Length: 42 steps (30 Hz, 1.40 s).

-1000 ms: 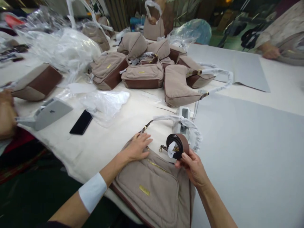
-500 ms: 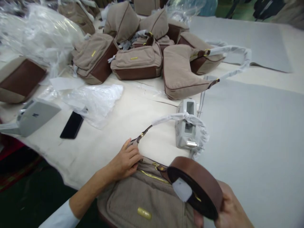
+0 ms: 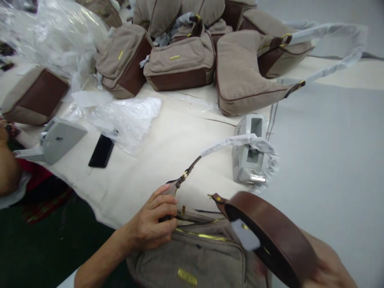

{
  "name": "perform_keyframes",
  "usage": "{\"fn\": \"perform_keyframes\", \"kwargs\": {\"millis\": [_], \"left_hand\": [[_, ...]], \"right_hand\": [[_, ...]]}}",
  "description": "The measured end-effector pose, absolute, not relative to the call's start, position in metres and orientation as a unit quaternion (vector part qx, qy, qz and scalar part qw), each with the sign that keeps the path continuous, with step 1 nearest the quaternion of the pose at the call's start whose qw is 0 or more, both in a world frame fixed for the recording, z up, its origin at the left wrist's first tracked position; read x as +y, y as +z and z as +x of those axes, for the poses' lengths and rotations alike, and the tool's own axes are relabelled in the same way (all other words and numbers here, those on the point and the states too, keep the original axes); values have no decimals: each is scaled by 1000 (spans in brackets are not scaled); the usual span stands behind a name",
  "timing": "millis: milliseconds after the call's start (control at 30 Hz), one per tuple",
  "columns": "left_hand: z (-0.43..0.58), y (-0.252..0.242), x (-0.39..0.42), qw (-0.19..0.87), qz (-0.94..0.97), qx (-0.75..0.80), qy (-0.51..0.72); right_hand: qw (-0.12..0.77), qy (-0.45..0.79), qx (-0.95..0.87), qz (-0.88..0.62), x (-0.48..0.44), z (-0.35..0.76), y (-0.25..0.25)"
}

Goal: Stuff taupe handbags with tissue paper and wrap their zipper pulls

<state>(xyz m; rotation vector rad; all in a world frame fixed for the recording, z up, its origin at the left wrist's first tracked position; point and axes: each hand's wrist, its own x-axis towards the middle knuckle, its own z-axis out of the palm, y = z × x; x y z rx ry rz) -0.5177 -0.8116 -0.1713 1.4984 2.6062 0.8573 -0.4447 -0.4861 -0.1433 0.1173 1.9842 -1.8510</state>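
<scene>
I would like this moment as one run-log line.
left hand: grips bag | right hand: holds coiled strap | phone: on table

A black phone [image 3: 101, 153] lies beside crumpled plastic [image 3: 132, 120] on the table [image 3: 180, 128].

Pale table [image 3: 180, 134] — dark green floor [image 3: 64, 240]

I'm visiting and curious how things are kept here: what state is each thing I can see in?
Brown strap: coiled, one end sticking out.
Near bag: front facing up; whether its top is open is unclear.
Near bag's handle: wrapped in white.
Left hand: gripping the near bag's upper edge.
Right hand: holding the brown strap.
Phone: lying flat, dark.
Plastic sheet: crumpled.
</scene>
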Motion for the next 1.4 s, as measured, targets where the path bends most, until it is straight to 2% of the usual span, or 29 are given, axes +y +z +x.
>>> {"fn": "perform_keyframes", "kwargs": {"millis": [100, 233, 367, 433, 533, 633, 700, 767, 867, 967, 1033, 1133, 1200, 1267, 1333, 1400], "left_hand": [[-523, -174, -808, 19, 491, 826, 276], [-528, -182, -796, 86, 488, 838, 226], [-526, -191, -784, 127, 498, 842, 166], [-524, -192, -783, 141, 508, 833, 167], [-522, -187, -787, 135, 499, 836, 184], [-521, -183, -789, 79, 497, 840, 203], [-521, -182, -788, 40, 501, 838, 213], [-520, -183, -786, 16, 508, 834, 216], [-523, -182, -784, -3, 527, 822, 216], [-534, -179, -789, -7, 541, 812, 217], [-547, -179, -795, 4, 547, 811, 207], [-566, -183, -804, 37, 548, 815, 185], [-574, -190, -804, 62, 537, 821, 181], [-574, -196, -798, 96, 518, 830, 180], [-568, -201, -788, 137, 497, 838, 176], [-560, -203, -777, 163, 487, 841, 168]], "right_hand": [[189, -638, 743, -64, -508, -482, -151], [175, -544, 796, -198, -544, -516, -171], [225, -405, 853, -243, -562, -522, -182], [232, -397, 855, -239, -561, -520, -182], [249, -544, 785, -161, -549, -520, -184], [326, -726, 606, 2, -538, -525, -199], [335, -800, 487, 107, -536, -531, -218], [323, -828, 411, 202, -538, -538, -237], [328, -782, 420, 323, -548, -545, -251], [283, -707, 544, 352, -554, -540, -232], [207, -631, 695, 277, -549, -528, -205], [1, -435, 882, 184, -524, -510, -171], [-116, -329, 907, 235, -499, -505, -169], [-114, -311, 895, 299, -475, -507, -183], [-29, -381, 872, 308, -458, -511, -199], [6, -422, 856, 300, -454, -511, -203]]}}
